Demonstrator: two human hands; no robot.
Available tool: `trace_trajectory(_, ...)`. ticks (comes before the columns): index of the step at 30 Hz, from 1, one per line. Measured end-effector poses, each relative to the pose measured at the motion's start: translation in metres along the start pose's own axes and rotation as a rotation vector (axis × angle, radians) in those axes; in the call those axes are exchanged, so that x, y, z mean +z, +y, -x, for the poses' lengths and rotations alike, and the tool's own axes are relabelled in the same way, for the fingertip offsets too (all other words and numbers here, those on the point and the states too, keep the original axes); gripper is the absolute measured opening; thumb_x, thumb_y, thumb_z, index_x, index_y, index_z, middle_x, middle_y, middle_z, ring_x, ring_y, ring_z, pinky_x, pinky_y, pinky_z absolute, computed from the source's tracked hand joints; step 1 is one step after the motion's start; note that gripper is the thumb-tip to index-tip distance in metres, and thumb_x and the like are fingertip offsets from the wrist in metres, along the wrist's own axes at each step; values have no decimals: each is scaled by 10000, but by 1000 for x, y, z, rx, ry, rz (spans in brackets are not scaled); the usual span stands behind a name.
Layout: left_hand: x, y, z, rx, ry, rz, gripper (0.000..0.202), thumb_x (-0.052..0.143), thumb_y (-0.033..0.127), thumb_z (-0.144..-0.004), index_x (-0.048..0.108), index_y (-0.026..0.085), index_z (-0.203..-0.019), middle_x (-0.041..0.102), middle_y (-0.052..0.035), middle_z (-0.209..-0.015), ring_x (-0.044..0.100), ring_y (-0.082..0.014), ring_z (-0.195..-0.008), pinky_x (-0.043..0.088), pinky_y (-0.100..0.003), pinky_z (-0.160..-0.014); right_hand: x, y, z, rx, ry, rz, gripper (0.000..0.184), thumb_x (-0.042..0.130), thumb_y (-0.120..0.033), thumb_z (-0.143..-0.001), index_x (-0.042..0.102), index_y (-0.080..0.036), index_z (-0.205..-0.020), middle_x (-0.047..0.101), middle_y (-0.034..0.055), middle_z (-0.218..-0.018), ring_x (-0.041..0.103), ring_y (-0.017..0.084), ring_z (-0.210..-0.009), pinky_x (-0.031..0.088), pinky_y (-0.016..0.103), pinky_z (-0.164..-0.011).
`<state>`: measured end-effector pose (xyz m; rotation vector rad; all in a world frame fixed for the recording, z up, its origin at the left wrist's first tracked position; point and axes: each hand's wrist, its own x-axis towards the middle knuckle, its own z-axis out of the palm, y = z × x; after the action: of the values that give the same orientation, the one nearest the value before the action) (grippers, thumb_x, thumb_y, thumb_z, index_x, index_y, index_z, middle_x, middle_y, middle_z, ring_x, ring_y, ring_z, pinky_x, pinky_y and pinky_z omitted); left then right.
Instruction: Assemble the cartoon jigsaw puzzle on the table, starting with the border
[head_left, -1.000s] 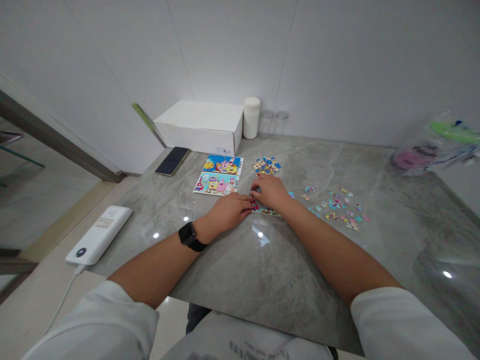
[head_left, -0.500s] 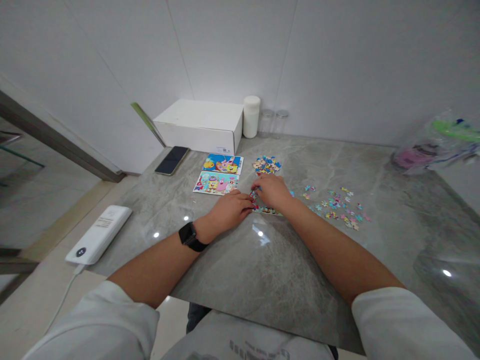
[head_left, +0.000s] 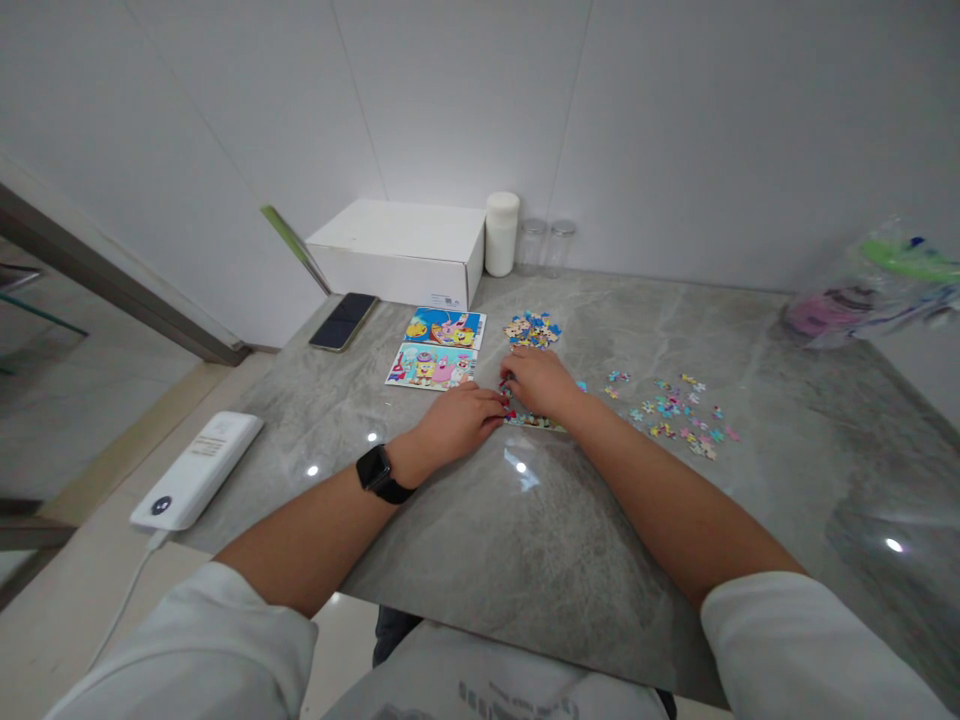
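Observation:
Between my hands lies a partly joined strip of jigsaw puzzle (head_left: 540, 422), much of it hidden by my fingers. My right hand (head_left: 541, 382) is closed in a pinch over its upper left end, on a small puzzle piece (head_left: 505, 384). My left hand (head_left: 463, 415) rests with fingertips against the strip's left edge; its fingers lie flat and close together. Beyond my right hand sits a heap of blue and tan puzzle pieces (head_left: 532, 330). Loose pastel puzzle pieces (head_left: 675, 405) are scattered to the right. Two cartoon picture cards (head_left: 433, 367) lie beyond my left hand.
A white box (head_left: 397, 250), a white bottle (head_left: 502, 235) and two clear jars (head_left: 561, 250) stand along the wall. On the left are a phone (head_left: 344, 321) and a white power bank (head_left: 199, 470) with a cable. A plastic bag (head_left: 847, 305) sits at the far right.
My right hand has shifted very slightly left, its fingers still pinched at the strip's end. My left hand stays almost where it was.

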<state>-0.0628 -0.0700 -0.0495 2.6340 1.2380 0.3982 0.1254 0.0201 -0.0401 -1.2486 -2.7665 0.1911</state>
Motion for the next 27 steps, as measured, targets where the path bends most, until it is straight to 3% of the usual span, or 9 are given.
trace_trajectory(8,7,-3,3,9,32,2,238,602,255,-1042,785,237,-1194,773,-69,-1290,715,-238,-1178,480,-414,-1026,-14,8,-2,17,73,-205,213,596,-149,-959,770,-203,-1071,787,74,-1098,683,214,-992,466,310,-893)
trace_trajectory(12,6,-2,3,4,36,-2,237,607,250,-1040,787,232,-1192,774,-70,-1281,719,-234,-1160,484,-412,-1021,-8,14,-4,-34,81,-250,242,597,-104,-933,803,-200,-1017,792,69,-1071,679,208,-1011,468,300,-913)
trace_trajectory(17,5,-2,2,10,34,-1,237,601,256,-1043,787,225,-1186,774,-72,-1284,717,-236,-1166,486,-407,-1015,1,16,-5,0,10,-264,207,655,-141,-920,806,-214,-1040,791,52,-1015,676,187,-907,469,282,-828)
trace_trajectory(27,5,-2,2,8,23,-8,244,595,247,-1040,786,218,-1189,775,-78,-1276,718,-242,-1159,484,-407,-1022,-2,6,-3,31,-19,-163,193,655,-172,-940,809,-225,-1043,800,64,-1079,693,219,-1019,473,304,-881)
